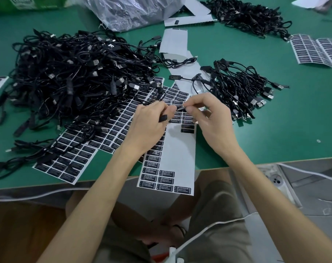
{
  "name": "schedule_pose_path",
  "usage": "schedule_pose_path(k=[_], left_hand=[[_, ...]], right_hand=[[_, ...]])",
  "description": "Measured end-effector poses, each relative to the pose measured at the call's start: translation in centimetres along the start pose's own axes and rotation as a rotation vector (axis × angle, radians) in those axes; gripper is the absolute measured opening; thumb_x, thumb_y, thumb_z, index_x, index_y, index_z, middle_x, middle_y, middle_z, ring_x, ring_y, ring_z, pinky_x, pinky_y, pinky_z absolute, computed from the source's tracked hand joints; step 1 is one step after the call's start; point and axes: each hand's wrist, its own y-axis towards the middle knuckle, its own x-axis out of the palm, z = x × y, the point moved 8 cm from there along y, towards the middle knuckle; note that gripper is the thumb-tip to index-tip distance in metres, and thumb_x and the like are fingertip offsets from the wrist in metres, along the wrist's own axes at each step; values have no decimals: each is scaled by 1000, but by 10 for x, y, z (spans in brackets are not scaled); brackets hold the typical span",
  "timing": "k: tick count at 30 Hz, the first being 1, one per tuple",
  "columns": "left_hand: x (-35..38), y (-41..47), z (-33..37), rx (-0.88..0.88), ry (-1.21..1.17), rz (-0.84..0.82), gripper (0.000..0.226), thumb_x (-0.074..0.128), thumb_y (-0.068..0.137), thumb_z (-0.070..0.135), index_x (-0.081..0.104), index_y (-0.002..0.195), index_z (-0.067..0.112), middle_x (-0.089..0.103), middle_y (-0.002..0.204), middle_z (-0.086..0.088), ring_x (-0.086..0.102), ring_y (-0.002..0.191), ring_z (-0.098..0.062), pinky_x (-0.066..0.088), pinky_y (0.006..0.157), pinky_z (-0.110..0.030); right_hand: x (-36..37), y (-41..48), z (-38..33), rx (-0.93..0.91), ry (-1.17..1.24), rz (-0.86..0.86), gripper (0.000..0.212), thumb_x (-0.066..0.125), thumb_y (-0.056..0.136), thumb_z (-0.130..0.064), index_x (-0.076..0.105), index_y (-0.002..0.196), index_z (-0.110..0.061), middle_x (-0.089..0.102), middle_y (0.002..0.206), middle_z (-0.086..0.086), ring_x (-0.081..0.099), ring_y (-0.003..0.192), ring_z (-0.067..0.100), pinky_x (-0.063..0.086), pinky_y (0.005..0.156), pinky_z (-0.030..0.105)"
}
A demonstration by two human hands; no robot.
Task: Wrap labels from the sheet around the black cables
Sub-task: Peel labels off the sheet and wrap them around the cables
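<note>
Green table top (275, 130), person seated at its 6 o'clock edge. Both hands meet at frame centre, over a long label sheet (180, 149) that runs from 6 o'clock up toward 12; most of its white backing is bare, with black labels left at the near end and under the hands. Left hand (151, 122): fingers curled round one black cable (163, 118), its blocky end poking out below the thumb. Right hand (212, 118): thumb and forefinger closed in a narrow pinch on a small dark strip (180, 109) just beside the left fingertips. It is probably a label going onto the cable, but I cannot tell whether it has stuck yet. Big tangled cable heap (66, 76) at 10 o'clock, spilling over a full label sheet (70, 156) at 8 o'clock. Smaller cable bundle (237, 88) at 2 o'clock, likely the finished lot. Plastic bag (134, 10) at 12 o'clock. Handling, judged: the cable is light, thin and limp, and will sag and twist unless held taut close on both sides of the wrap point. The rigid block is the surest place to grip. The label is flimsy and tacky on one face, so it is best held by a corner and kept off the fingertips. Pulling from the heap risks snagging neighbouring cables.
</note>
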Motion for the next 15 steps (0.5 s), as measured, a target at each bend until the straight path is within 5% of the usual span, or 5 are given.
schedule_pose_path(k=[3,9,12,15], left_hand=[[1,0,-2,-6,40,20,48,39,108,47,65,93,10,67,91,6,62,87,-25,35,97,-39],[7,-1,-2,8,13,-20,43,60,91,62,66,88,20,46,57,17,45,64,-9,36,79,-37],[11,-1,-5,-35,-10,-92,47,59,82,75,64,87,28,50,54,12,46,61,-5,35,70,-31],[15,1,-6,-33,-74,-166,50,66,79,75,63,96,28,59,65,25,50,62,2,35,67,-27]], right_hand=[[-5,1,7,63,123,13,9,66,97,-1,71,102,-8,69,100,6,65,84,19,58,66,40],[-2,3,12,98,222,-25,9,69,96,-5,72,104,-6,70,85,10,64,67,14,52,62,30],[1,3,16,125,277,-49,10,69,96,-5,72,106,-4,69,83,10,64,67,12,51,62,24],[4,3,19,138,314,-83,12,70,96,-6,72,108,-5,70,81,5,66,71,12,51,65,21]])
